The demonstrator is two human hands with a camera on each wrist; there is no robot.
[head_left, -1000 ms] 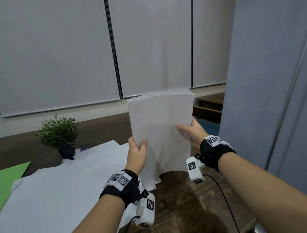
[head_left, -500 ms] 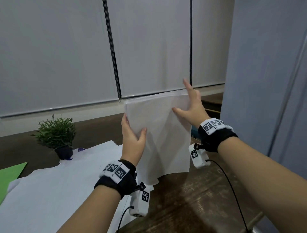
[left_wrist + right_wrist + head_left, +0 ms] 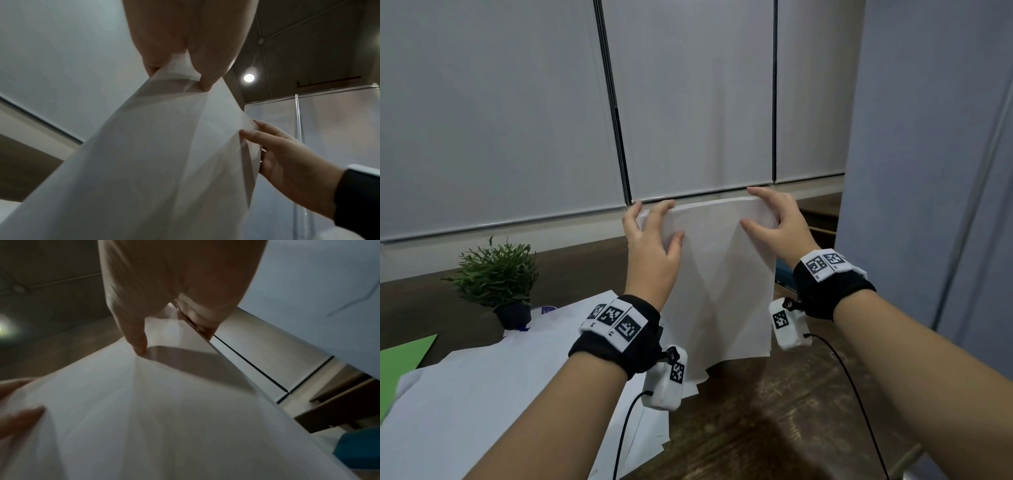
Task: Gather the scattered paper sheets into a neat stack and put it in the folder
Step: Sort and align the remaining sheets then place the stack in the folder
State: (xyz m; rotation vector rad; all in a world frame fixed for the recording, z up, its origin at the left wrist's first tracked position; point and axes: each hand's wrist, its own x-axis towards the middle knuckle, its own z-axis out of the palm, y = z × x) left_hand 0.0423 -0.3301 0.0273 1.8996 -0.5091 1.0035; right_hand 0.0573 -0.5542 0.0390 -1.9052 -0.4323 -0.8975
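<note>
I hold a stack of white paper sheets upright on its lower edge over the brown table. My left hand grips the top left corner, thumb on the near face, fingers over the top edge. My right hand grips the top right corner the same way. The left wrist view shows the sheets pinched by the left hand, with the right hand at their far edge. In the right wrist view the right hand pinches the sheets. A green folder lies at the far left.
More loose white sheets cover the table on the left, under my left forearm. A small potted plant stands behind them. Bare brown table top shows below the stack. A grey partition rises on the right.
Both hands have slid up from the stack's side edges to its top corners. The stack has sunk lower toward the table.
</note>
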